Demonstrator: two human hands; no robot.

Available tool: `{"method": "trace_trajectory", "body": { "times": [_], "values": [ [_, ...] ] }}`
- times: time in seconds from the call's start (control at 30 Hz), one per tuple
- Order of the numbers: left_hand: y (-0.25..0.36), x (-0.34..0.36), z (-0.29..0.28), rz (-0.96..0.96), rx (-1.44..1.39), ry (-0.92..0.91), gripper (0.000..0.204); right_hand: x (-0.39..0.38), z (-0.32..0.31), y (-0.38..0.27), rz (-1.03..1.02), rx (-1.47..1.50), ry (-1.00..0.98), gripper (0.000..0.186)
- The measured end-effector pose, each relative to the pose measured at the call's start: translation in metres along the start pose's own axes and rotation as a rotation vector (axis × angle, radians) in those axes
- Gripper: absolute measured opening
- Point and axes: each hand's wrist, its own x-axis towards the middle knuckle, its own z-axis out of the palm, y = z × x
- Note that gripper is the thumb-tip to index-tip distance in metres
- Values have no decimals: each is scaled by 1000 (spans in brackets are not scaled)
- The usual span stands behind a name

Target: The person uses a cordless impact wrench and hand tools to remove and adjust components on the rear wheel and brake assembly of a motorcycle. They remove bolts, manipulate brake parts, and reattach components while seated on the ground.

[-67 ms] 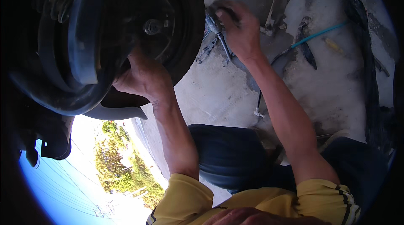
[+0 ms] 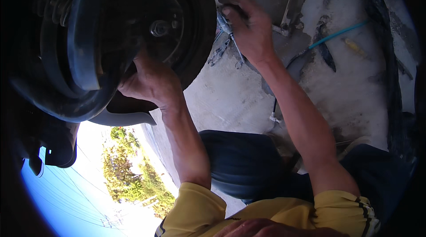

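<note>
A dark vehicle wheel (image 2: 195, 28) fills the upper left, with a nut on its axle (image 2: 159, 28) at the hub. My left hand (image 2: 153, 82) reaches in by the wheel's lower side, behind a curved dark tube (image 2: 66, 108). Its fingers are lost in shadow there. Beyond the wheel's right edge my right hand (image 2: 253, 31) is raised with curled fingers. Something dark shows between thumb and fingers, too shaded to name. Beneath that hand, metal tools (image 2: 225, 26) lie on the concrete floor, partly covered by it.
A coil spring (image 2: 57, 8) and a broad bent guard (image 2: 84, 37) crowd the left. On the floor are a teal hose (image 2: 339, 34), a yellow-handled item (image 2: 354, 47) and a dark flat strip (image 2: 327, 55). My bent knee (image 2: 242, 161) is below; trees (image 2: 128, 166) show lower left.
My right hand has shifted slightly left and up, its fingertips nearer the wheel's edge. My left hand stays in place.
</note>
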Motion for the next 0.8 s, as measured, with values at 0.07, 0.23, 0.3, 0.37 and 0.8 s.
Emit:
{"method": "trace_trajectory", "body": {
  "times": [0.07, 0.23, 0.3, 0.37, 0.8],
  "values": [
    [-3, -3, 6, 9, 28, -6, 28, 15, 4, -22, -76, -8, -43, 15],
    [6, -4, 18, -18, 51, 22, 26, 37, 26, -44, -214, 58, 17, 20],
    [4, -3, 13, 29, 71, -30, 25, 38, 35, -55, -206, 95, 48, 20],
    [0, -2, 9, 56, 78, -52, 24, 38, 44, -56, -237, 93, 35, 19],
    [-7, 0, 6, 58, 53, -59, 19, 48, 58, -65, -449, -62, 18, 16]
  ]
}}
